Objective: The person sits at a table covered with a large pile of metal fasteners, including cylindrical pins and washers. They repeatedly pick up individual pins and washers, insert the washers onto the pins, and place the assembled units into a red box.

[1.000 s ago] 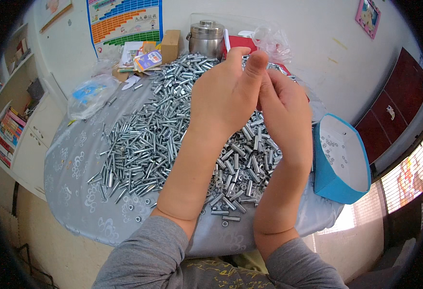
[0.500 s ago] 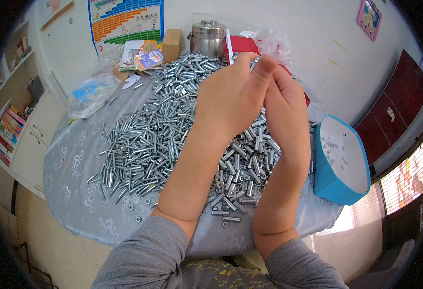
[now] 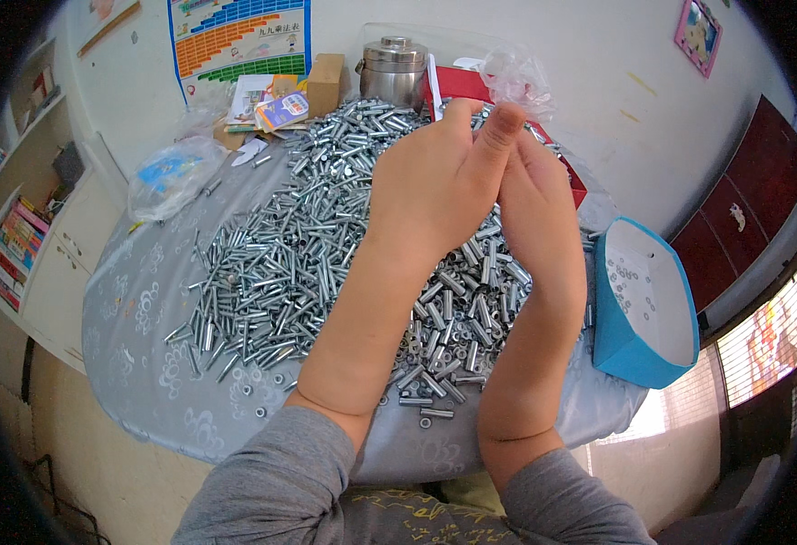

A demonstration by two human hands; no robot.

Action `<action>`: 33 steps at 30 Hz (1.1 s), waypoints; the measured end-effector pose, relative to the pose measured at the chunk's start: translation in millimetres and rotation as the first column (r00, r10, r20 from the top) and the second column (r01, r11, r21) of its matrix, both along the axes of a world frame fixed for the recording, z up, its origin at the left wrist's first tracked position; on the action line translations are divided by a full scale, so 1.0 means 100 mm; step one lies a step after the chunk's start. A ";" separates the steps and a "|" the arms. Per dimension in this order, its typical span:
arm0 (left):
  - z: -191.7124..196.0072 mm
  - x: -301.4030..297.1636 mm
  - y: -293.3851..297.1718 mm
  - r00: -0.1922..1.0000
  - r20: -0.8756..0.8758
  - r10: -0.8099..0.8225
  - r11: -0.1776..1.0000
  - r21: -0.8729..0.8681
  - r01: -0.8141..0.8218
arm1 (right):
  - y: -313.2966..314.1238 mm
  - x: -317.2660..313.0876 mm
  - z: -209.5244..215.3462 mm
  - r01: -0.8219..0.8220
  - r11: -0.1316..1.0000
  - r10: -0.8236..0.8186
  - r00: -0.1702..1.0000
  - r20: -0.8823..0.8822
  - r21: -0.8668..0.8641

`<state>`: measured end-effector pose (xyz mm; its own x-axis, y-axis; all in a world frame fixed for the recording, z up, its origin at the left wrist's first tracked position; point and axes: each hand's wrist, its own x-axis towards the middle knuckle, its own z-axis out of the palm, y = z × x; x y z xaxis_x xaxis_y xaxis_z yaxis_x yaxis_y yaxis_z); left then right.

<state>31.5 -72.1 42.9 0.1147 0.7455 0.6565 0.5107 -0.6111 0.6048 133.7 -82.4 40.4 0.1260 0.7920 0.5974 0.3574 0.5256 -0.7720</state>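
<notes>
My left hand (image 3: 435, 173) and my right hand (image 3: 541, 186) are raised together over the far right part of a big pile of silvery bolts (image 3: 280, 263). Both are closed, the fingers curled in and pressed against each other, with a thumb on top. Whatever they hold is hidden behind them. Below, between my forearms, lie short metal sleeves (image 3: 435, 313) mixed with small nuts. Right behind my hands stands a red box (image 3: 460, 84), partly covered by them.
A blue box (image 3: 639, 350) with small rings inside stands at the table's right edge. At the back are a steel pot (image 3: 394, 73), a cardboard box (image 3: 325, 82) and a clear plastic bag (image 3: 514, 77). Another plastic bag (image 3: 176, 177) lies on the patterned grey tablecloth (image 3: 135, 363) at left.
My hands keep the same closed pose, with only a very slight shift. The view has moved a little; the pile looks the same.
</notes>
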 end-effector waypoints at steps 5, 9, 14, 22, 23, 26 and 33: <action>-0.03 0.00 0.04 0.999 0.037 -0.011 1.000 0.026 0.010 | -0.04 0.01 0.02 -0.048 0.998 0.046 0.998 -0.051 -0.036; -0.02 0.02 0.03 1.000 0.001 -0.004 1.000 0.008 0.004 | 0.02 0.06 -0.01 -0.055 0.998 0.055 0.998 -0.012 -0.025; -0.02 0.01 0.02 1.000 0.014 -0.027 1.000 -0.006 0.027 | -0.04 0.05 0.05 -0.081 0.995 0.075 0.991 -0.112 -0.052; -0.02 0.02 0.03 1.000 0.030 -0.002 1.000 0.016 0.002 | -0.04 0.02 0.05 -0.056 0.997 0.049 0.992 -0.114 -0.061; -0.01 0.02 0.02 1.000 0.024 0.011 1.000 -0.016 -0.011 | -0.08 0.03 0.10 -0.054 0.988 0.040 0.994 -0.098 -0.142; 0.00 0.02 0.01 0.999 0.016 0.029 0.997 -0.078 -0.028 | 0.06 0.02 -0.04 -0.025 1.000 0.025 1.000 0.013 0.009; 0.02 0.01 0.01 1.000 0.014 0.020 0.996 -0.087 -0.018 | 0.03 0.05 0.00 -0.007 0.993 0.013 0.999 0.051 -0.116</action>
<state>32.0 -71.2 44.9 0.0908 0.8020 0.5903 0.5126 -0.5459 0.6628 138.3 -79.0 40.0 0.0894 0.8572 0.5071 0.3933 0.4374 -0.8087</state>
